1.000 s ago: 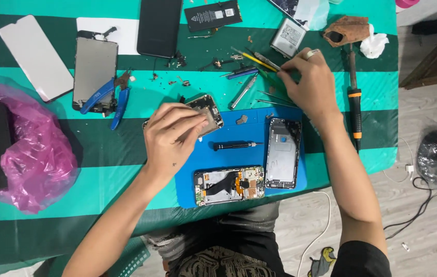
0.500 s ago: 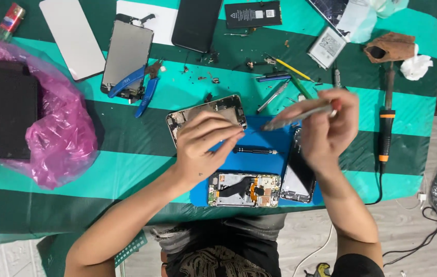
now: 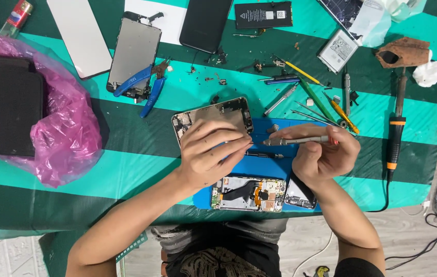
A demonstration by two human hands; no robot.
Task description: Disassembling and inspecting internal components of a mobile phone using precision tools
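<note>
Left hand (image 3: 211, 154) is clamped down on a stripped phone frame (image 3: 213, 117), fingers curled over its lower edge and pinning it at a slight tilt, half on the blue work mat (image 3: 259, 166) and half on the striped bench (image 3: 126, 169). Right hand (image 3: 324, 154) is closed around a slim metal screwdriver (image 3: 295, 140), held nearly flat with the tip pointing left toward the frame, just short of the left fingertips.

On the mat right below the hands sits a second opened phone (image 3: 249, 194) with its board and orange flex exposed, and another dark handset (image 3: 300, 194) is partly tucked under the right wrist. A black driver (image 3: 264, 154) lies between the hands.

Further out: a spread of tweezers and pry tools (image 3: 311, 97), blue pliers (image 3: 146, 87) lying against a loose screen panel (image 3: 135, 51), two batteries (image 3: 263, 14), a soldering iron (image 3: 396, 128), and a pink plastic bag (image 3: 64, 128) with dark phones on it.

What worries me: that driver tip is close to the left fingers, so a slip could jab them or gouge the frame. The frame is only held by hand on a tilt, so it could skid. The right wrist hovers over the open handset, and there are tiny bits scattered over the bench, so screws could easily get lost.
</note>
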